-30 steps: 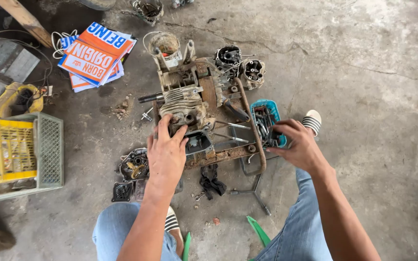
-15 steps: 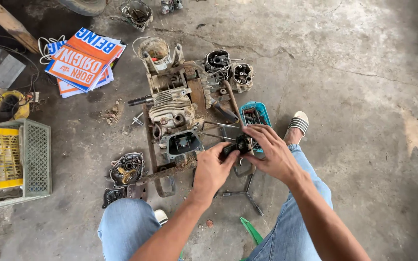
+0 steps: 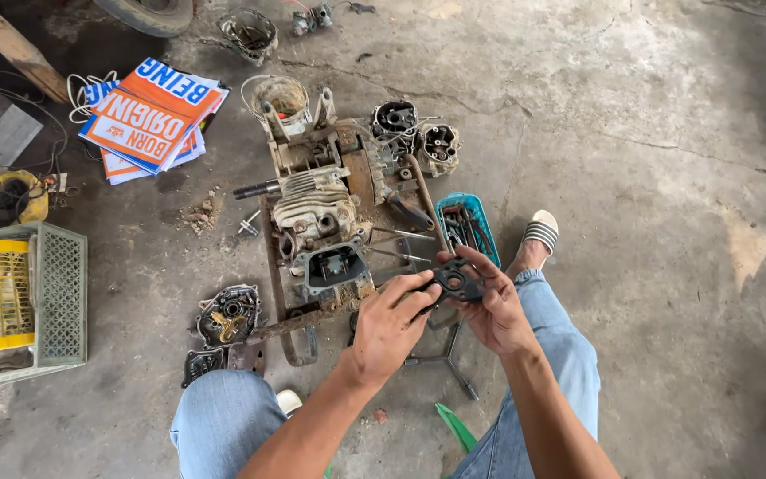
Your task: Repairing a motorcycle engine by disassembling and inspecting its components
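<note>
The left hand (image 3: 389, 326) and the right hand (image 3: 488, 307) both grasp one small black engine part (image 3: 454, 282), a flat piece with a round hole in it, and they hold it in the air between them, above the knees in blue jeans. The part is just in front of the dismantled engine (image 3: 321, 222), which lies on a rusty metal frame (image 3: 287, 326) on the concrete floor (image 3: 649, 177). A teal tray of tools (image 3: 465, 223) stands near the right hand, and a grey plastic crate (image 3: 59, 297) is well apart on the left.

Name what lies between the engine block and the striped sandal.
In the head view, a teal tray of rusty tools lies between the engine block and the striped sandal.
</note>
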